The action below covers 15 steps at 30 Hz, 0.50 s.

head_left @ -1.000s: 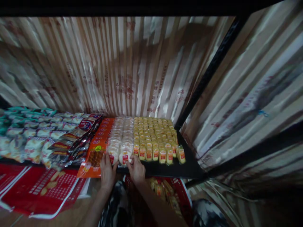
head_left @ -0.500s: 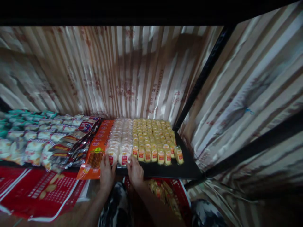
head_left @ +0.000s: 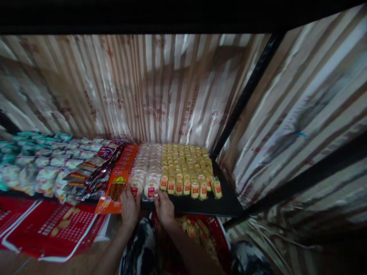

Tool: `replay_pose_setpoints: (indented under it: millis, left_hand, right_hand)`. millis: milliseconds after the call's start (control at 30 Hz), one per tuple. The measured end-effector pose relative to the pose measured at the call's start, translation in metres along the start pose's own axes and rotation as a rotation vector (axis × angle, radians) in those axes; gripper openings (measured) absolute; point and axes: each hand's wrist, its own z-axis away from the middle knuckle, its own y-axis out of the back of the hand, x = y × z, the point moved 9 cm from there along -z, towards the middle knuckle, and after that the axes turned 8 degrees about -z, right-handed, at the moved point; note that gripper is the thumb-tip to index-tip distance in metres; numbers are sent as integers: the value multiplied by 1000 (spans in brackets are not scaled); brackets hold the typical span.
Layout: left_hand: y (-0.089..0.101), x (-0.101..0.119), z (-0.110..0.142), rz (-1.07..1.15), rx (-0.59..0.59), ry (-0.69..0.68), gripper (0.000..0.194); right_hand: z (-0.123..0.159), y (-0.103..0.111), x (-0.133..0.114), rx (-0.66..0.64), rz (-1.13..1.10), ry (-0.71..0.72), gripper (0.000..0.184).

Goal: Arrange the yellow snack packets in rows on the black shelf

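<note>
Though the view has shifted slightly, both hands (head_left: 164, 208) stay — at white packets (head_left: 150, 188).

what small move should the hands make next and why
I'd probably press the two front white packets gently back into their rows: the left hand is at one, the right hand at the other, and both packets sit at the front.

The bare left forearm (head_left: 112, 246) and right forearm (head_left: 190, 246) reach forward and converge, the left hand (head_left: 130, 208) back-up with fingers (head_left: 125, 193) pointing ahead and thumb (head_left: 138, 199) apart, the right hand (head_left: 165, 207) near it, angled leftward with its fingers curled in toward the thumb.
</note>
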Motion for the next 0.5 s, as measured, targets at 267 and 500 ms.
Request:
replay_pose_setpoints:
  millis: [267, 500]
  left_hand:
    - [6, 5, -1, -30, 16, -28, 35]
    - [27, 32, 15, 146, 67, -126, 26]
  right_hand:
    - [5, 3, -2, 42, -215, 193, 34]
    - [42, 24, 14, 63, -305, 276, 32]
